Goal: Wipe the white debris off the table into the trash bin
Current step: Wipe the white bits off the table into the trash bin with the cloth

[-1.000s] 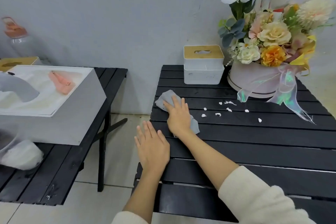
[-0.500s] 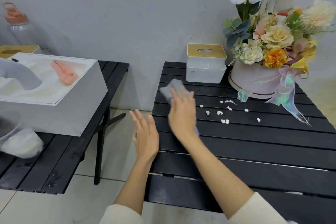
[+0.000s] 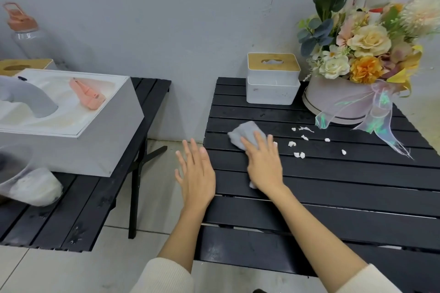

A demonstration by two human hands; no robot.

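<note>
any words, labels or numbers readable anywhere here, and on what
None can be read.
White tissue box with bamboo lid: a tiny dark mark on its front, too small to read.
Clear water bottle with pink cap: no legible print.
Round pale flower box: no text visible.

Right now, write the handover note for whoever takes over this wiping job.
Right hand: flat, fingers straight, pressing the grey cloth on the black table.
Left hand: open, holding nothing, at the table's left edge.
White crumbs: scattered on the slats right of the cloth, in front of the flower box; one bit sits by the right fingertips.
Done: nothing cleared that I can see.
Left: sweep every crumb off the table into the bin. No bin clearly in view; find it first.
</note>
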